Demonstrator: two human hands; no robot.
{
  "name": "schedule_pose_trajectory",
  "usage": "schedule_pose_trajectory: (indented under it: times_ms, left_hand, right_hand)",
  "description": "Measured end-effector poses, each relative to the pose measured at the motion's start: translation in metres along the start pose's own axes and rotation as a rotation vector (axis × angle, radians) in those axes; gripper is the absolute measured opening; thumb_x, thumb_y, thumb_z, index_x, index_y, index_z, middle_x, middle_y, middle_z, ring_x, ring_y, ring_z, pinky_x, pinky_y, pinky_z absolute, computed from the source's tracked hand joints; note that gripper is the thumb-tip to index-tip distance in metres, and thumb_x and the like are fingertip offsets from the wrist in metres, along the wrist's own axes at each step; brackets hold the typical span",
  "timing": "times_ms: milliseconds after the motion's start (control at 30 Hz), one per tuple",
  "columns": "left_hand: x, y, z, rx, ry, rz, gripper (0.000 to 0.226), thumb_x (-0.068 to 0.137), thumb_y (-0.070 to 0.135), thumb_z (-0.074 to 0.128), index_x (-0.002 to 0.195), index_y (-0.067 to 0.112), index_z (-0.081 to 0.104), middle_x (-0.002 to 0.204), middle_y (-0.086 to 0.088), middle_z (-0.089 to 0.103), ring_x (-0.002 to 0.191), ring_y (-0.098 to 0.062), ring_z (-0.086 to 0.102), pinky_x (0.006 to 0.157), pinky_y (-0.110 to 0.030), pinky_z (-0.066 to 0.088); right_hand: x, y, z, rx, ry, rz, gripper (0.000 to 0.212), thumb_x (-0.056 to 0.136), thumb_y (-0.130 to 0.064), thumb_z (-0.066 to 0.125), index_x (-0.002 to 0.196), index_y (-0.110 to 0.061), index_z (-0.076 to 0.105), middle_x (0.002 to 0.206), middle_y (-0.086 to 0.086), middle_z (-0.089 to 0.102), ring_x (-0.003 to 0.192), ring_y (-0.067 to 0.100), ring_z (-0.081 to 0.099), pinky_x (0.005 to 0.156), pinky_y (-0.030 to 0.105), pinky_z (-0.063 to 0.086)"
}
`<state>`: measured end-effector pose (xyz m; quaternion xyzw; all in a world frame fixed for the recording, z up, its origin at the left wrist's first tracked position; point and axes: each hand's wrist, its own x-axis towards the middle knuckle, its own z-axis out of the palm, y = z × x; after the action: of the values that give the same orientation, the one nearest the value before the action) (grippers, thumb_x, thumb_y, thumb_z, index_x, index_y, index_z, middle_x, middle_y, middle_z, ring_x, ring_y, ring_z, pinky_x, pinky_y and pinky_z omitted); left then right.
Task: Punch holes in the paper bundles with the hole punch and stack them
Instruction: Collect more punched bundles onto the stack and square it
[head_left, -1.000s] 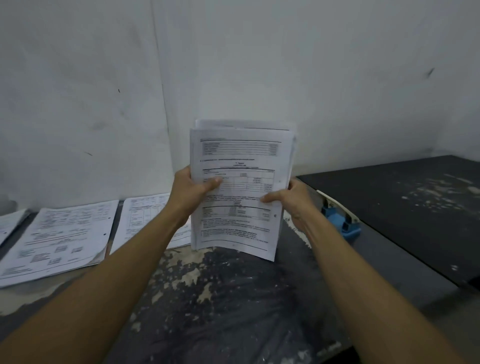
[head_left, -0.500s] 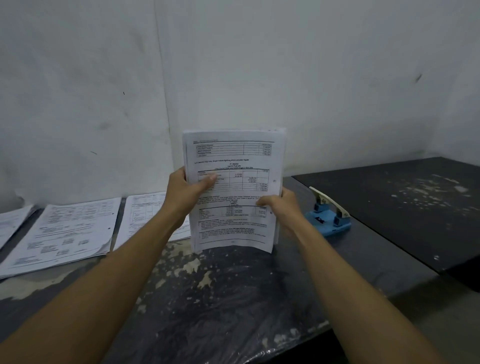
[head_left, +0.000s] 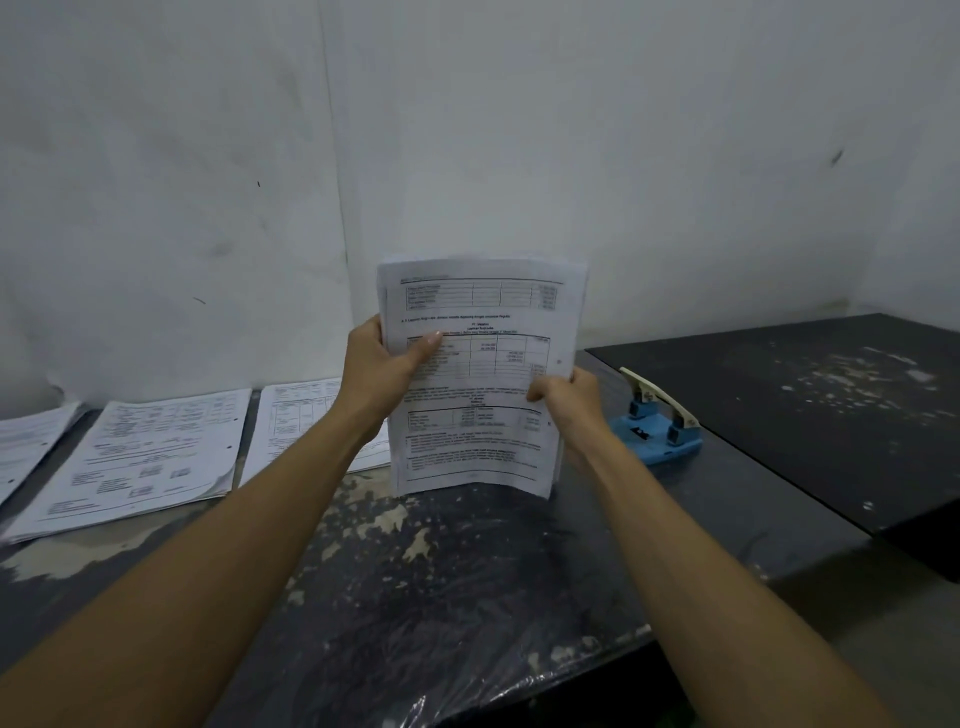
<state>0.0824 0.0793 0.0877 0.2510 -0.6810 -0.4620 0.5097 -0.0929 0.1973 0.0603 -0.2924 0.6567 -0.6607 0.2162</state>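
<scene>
A bare back room used for office paperwork, more storeroom than proper office. Plain whitewashed walls (head_left: 623, 156), scuffed and marked, fill the upper frame and meet in a corner. Below them runs a dark worktop (head_left: 415, 571) with worn, flaking paint. Printed paper bundles (head_left: 140, 457) lie at left of frame, and a blue hole punch (head_left: 657, 426) sits at right.
</scene>
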Motion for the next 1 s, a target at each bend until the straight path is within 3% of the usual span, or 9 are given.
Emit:
schedule_pose_trajectory:
  times_ms: [200,333,400,533,600,700,833,933,1000]
  left_hand:
    - [0.002,0.011,0.0,0.041,0.038,0.062,0.035,0.084,0.026,0.08,0.114,0.019,0.063,0.106,0.009,0.069,0.09,-0.006,0.069,0.066,-0.016,0.056]
    - [-0.006,-0.002,-0.008,-0.012,0.02,-0.014,0.042,0.079,0.024,0.083,0.116,0.014,0.067,0.103,0.009,0.072,0.085,-0.003,0.072,0.064,-0.016,0.056]
    - [-0.006,-0.004,-0.01,-0.014,0.017,-0.018,0.04,0.079,0.023,0.083,0.114,0.014,0.068,0.101,0.009,0.073,0.082,-0.002,0.072,0.064,-0.016,0.057]
    - [-0.005,-0.002,-0.006,-0.032,0.029,-0.018,0.039,0.079,0.023,0.084,0.113,0.013,0.069,0.101,0.007,0.074,0.081,-0.003,0.073,0.064,-0.017,0.057]
    - [-0.005,-0.002,-0.003,-0.038,0.043,-0.024,0.039,0.079,0.022,0.083,0.114,0.011,0.07,0.099,0.006,0.074,0.079,-0.002,0.073,0.063,-0.017,0.057]
    - [-0.005,-0.001,-0.002,-0.03,0.052,-0.021,0.038,0.079,0.021,0.083,0.113,0.013,0.069,0.098,0.009,0.072,0.078,-0.001,0.072,0.062,-0.015,0.056]
    - [-0.005,0.006,0.002,-0.005,0.094,0.007,0.032,0.08,0.021,0.083,0.109,0.019,0.068,0.098,0.011,0.072,0.084,-0.004,0.071,0.068,-0.022,0.06]
    - [-0.001,0.015,0.007,0.034,0.17,0.064,0.031,0.081,0.023,0.082,0.109,0.019,0.068,0.1,0.009,0.072,0.086,-0.006,0.071,0.072,-0.024,0.061]
    - [-0.002,0.013,0.009,0.066,0.205,0.072,0.033,0.081,0.023,0.083,0.11,0.017,0.068,0.102,0.006,0.072,0.09,-0.01,0.071,0.076,-0.028,0.061]
  right_hand:
    - [-0.002,-0.001,0.004,0.027,0.059,-0.053,0.025,0.076,0.005,0.064,0.094,-0.012,0.065,0.089,-0.002,0.069,0.084,0.017,0.066,0.059,0.024,0.053]
    - [-0.005,0.013,0.003,-0.012,0.077,-0.055,0.075,0.071,0.007,0.071,0.134,-0.019,0.04,0.096,-0.007,0.062,0.089,0.01,0.062,0.075,0.033,0.057]
    - [-0.004,0.012,0.003,-0.011,0.059,-0.076,0.085,0.07,0.009,0.071,0.139,-0.021,0.033,0.1,-0.006,0.061,0.09,0.009,0.061,0.075,0.033,0.058]
    - [-0.003,0.005,0.011,-0.03,0.027,-0.091,0.051,0.067,0.01,0.07,0.115,-0.008,0.061,0.096,-0.001,0.071,0.087,0.016,0.068,0.053,0.016,0.052]
    - [-0.006,0.004,0.015,-0.007,0.032,-0.066,0.037,0.07,0.01,0.067,0.102,-0.007,0.069,0.088,-0.004,0.072,0.081,0.014,0.068,0.05,0.014,0.05]
    - [-0.007,0.002,0.014,0.014,0.076,-0.071,0.031,0.075,0.006,0.064,0.101,-0.01,0.066,0.09,-0.005,0.07,0.08,0.009,0.065,0.052,0.014,0.048]
    - [-0.007,-0.005,0.016,-0.006,0.072,-0.083,0.021,0.08,0.005,0.054,0.075,-0.013,0.064,0.076,-0.002,0.065,0.069,0.012,0.059,0.046,0.016,0.044]
    - [-0.006,-0.011,0.021,0.024,0.129,-0.134,0.019,0.083,0.0,0.051,0.087,-0.003,0.069,0.082,0.003,0.069,0.073,0.016,0.062,0.056,0.025,0.048]
    - [-0.008,-0.008,0.023,0.035,0.145,-0.13,0.019,0.088,-0.005,0.051,0.094,-0.008,0.07,0.084,-0.002,0.069,0.074,0.012,0.062,0.057,0.022,0.048]
